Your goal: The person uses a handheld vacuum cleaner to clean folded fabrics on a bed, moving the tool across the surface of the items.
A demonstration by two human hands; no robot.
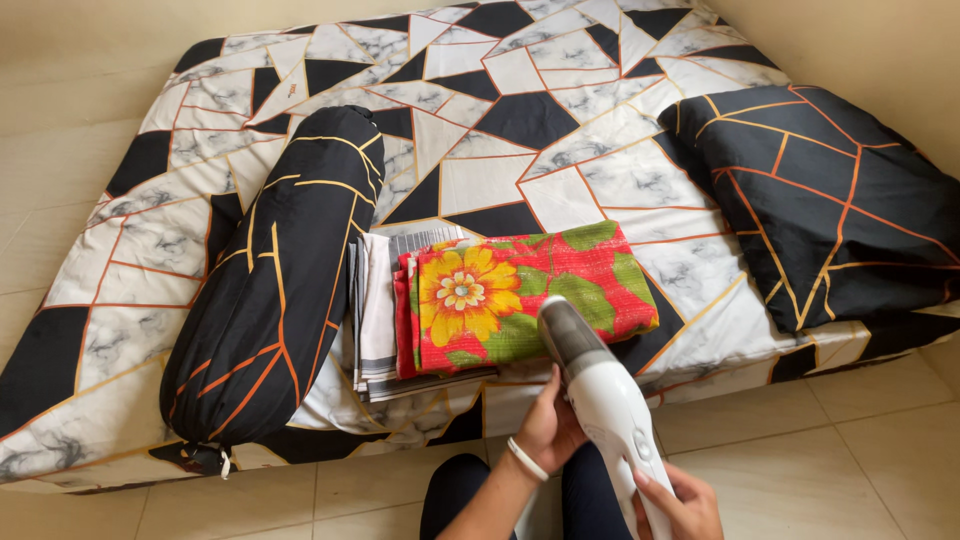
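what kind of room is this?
Most likely a bedroom at home: a low mattress in a geometric sheet lies on a tiled floor, with a bolster and pillow on it, plus folded cloths.

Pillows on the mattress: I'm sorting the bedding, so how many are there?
2. A long black bolster pillow lies lengthwise on the left side of the mattress, beside the folded cloths. A square black pillow sits at the right edge. None look hidden.
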